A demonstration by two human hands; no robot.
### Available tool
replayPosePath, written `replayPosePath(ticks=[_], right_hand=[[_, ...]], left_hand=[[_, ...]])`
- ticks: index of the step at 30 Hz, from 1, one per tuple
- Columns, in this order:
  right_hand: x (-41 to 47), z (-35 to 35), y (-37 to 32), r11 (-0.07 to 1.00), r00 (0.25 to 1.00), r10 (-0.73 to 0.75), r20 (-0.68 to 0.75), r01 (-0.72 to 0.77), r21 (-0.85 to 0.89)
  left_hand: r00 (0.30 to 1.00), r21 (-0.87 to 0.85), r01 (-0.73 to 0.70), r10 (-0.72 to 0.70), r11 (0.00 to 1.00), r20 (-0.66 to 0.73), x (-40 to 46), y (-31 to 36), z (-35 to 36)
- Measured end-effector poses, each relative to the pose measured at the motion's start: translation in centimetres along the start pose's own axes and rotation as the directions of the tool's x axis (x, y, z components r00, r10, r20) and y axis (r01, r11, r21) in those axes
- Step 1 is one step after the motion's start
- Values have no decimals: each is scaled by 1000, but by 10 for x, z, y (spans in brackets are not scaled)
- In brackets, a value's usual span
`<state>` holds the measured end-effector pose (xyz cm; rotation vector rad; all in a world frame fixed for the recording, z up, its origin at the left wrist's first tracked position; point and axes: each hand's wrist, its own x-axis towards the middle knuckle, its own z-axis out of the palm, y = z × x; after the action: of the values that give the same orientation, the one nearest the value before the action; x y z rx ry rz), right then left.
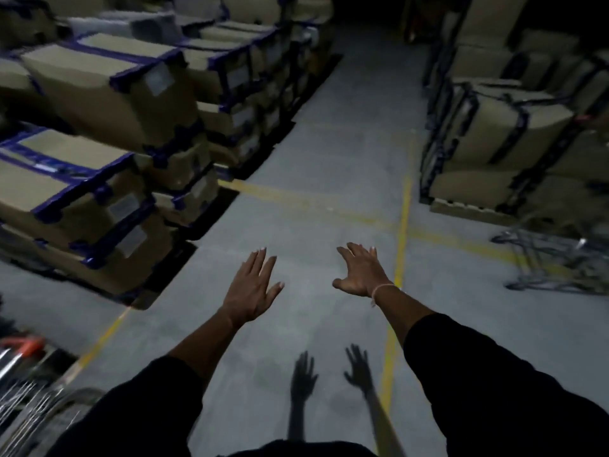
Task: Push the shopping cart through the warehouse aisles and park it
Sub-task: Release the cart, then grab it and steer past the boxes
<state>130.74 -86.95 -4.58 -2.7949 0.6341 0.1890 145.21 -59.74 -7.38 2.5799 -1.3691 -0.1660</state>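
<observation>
My left hand [253, 285] and my right hand [361, 270] are stretched out in front of me over the grey floor, fingers straight and spread, holding nothing. Their shadows fall on the floor below. A wire shopping cart [28, 390] with an orange handle shows blurred at the lower left edge, apart from both hands. Another wire cart frame [553, 262] stands at the right, beside the pallet stack.
Stacks of cardboard boxes with blue tape [99, 133] line the left of the aisle on pallets. More strapped boxes [507, 127] stand on the right. Yellow floor lines [400, 225] cross the grey concrete aisle, which runs ahead into darkness.
</observation>
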Motion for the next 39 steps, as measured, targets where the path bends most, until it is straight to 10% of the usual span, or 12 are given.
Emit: replayPosePath(ticks=[24, 39], right_hand=[[79, -100, 401, 714, 710, 698, -93, -678, 175], [141, -162, 683, 571, 551, 818, -165, -744, 348]], left_hand=[[765, -112, -610, 620, 785, 174, 503, 269, 78], [581, -149, -781, 793, 607, 183, 772, 518, 163]])
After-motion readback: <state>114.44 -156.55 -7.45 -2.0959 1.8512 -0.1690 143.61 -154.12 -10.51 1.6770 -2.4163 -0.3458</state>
